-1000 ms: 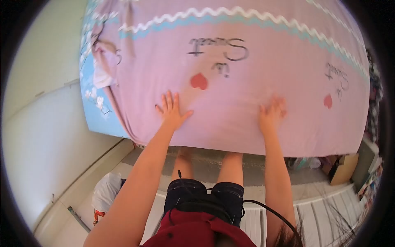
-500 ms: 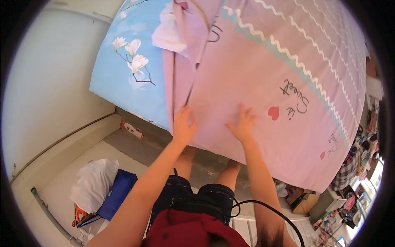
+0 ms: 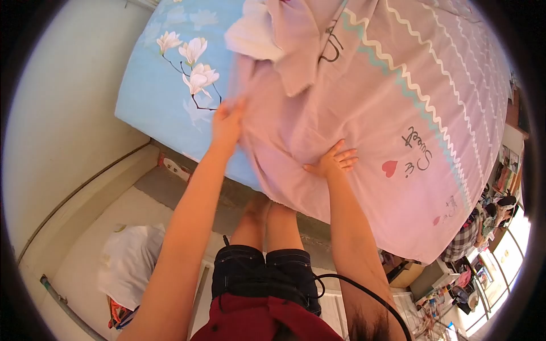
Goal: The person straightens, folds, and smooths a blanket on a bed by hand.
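A pink duvet cover (image 3: 296,131) with hearts, "Sweet" lettering and wavy white lines lies over most of the bed. My left hand (image 3: 228,122), slightly blurred, is closed on its left edge, above the blue sheet (image 3: 151,96) printed with white magnolias. Creases run across the pink cloth between my hands. My right hand (image 3: 334,159) rests on top of the cover, fingers apart, holding nothing. A folded-back flap with a white underside (image 3: 254,34) lies farther up the bed.
A pale wall (image 3: 62,102) borders the bed on the left. On the floor stands a white plastic bag (image 3: 131,261), near a grey-green pipe (image 3: 68,304). A black cable (image 3: 375,295) crosses my right forearm. Cluttered belongings fill the far right side.
My left hand has moved left and up the bed, drawing the pink cover's edge over the blue sheet. Wrinkles have formed in the cloth. My right hand stays on the cover.
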Demonstrator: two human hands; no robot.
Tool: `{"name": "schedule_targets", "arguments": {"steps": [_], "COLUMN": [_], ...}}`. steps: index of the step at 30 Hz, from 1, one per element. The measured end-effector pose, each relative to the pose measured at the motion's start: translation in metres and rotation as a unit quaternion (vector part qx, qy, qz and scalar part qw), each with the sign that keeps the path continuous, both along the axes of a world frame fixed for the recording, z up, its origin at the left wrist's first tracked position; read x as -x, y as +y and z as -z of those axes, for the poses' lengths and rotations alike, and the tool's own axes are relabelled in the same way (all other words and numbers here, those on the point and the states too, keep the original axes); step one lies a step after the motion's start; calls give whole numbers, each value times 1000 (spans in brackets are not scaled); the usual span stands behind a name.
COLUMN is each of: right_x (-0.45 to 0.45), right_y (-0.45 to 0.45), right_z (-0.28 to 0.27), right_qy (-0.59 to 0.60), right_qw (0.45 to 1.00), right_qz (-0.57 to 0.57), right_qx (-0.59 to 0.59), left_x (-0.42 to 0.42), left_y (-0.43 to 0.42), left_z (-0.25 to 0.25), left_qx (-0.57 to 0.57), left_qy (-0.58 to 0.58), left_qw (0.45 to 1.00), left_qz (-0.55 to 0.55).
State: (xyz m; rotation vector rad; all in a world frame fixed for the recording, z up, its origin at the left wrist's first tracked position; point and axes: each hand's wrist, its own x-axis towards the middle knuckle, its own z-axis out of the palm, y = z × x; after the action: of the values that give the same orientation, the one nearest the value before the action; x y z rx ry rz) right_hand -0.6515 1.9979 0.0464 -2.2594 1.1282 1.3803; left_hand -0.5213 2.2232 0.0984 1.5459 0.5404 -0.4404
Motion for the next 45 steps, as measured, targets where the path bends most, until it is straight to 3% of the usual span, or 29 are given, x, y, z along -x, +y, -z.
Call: {"name": "schedule_targets", "arguments": {"steps": [3, 5, 8, 10, 11, 13, 15, 16, 18, 19, 21, 23, 25, 27, 29, 32, 34, 36, 38, 40, 41, 42, 43, 45], "right_x": [-2, 0, -2, -5, -6, 0, 4, -1, -3, -2, -2, -9, -28, -75, -139, -195, -216, -233, -274, -333, -360, -387, -413, -447], "right_y": [-5, -6, -5, -9, -10, -7, -6, -6, -7, -7, -14, -26, -46, -13, 38, 78, 87, 97, 121, 181, 220, 264, 310, 402], "right_z": [1, 0, -2, -1, 1, 3, 4, 4, 0, -6, -26, -27, -27, -50, -86, -51, -14, -20, -73, -151, -194, -225, -245, -281], "right_qy": [14, 1, 15, 13, 11, -20, -15, -19, -16, -11, -15, -24, -244, -472, -533, -597, -378, -445, -597, -708, -714, -749, -776, -735], "right_qw": [1000, 1000, 1000, 1000, 1000, 1000, 1000, 1000, 1000, 1000, 999, 997, 949, 867, 814, 761, 870, 847, 771, 670, 653, 596, 539, 556], "right_qz": [5, 6, 6, 16, 16, 15, 16, 23, 3, -8, -41, -76, -75, -35, 3, -132, -165, -124, -192, -154, -219, -254, -255, -290], "right_qx": [-7, -14, -5, -3, -6, 14, 7, 6, -6, -19, -18, -20, -183, -155, -231, -216, -271, -264, -115, -163, -126, -141, -207, -257], "left_x": [28, 56, 91, 83, 77, 48, 19, 7, 6, 2, -8, 2, 7, 10, 11, 12, 0, -13, -19, -16, -15, -12, -5, 14], "left_y": [53, 67, 88, 80, 75, 50, 45, 52, 71, 63, 49, 54, 57, 56, 56, 68, 84, 111, 142, 178, 194, 206, 215, 230], "left_z": [-6, -24, -6, -10, -4, -10, -6, 20, 83, 63, 28, 34, 27, 8, -1, -15, -47, -55, -57, -61, -66, -80, -80, -70], "left_qx": [-179, -249, -263, -114, -116, 168, 288, 290, 138, 144, 289, 279, 271, 188, 171, 157, 146, 133, 118, 91, 58, -53, -52, -110], "left_qy": [-56, 8, 56, 194, 192, 177, 186, 183, 240, 241, 296, 259, 223, 168, 145, 57, 47, 33, -75, -123, -174, -169, -170, -210], "left_qw": [982, 968, 963, 969, 969, 964, 926, 925, 950, 947, 900, 914, 927, 956, 960, 981, 983, 984, 966, 957, 949, 953, 950, 942], "left_qz": [17, 0, -15, 99, 98, -104, -156, -163, -145, -154, -135, -137, -133, -150, -166, -101, -105, -114, -216, -245, -255, -246, -258, -239]}}
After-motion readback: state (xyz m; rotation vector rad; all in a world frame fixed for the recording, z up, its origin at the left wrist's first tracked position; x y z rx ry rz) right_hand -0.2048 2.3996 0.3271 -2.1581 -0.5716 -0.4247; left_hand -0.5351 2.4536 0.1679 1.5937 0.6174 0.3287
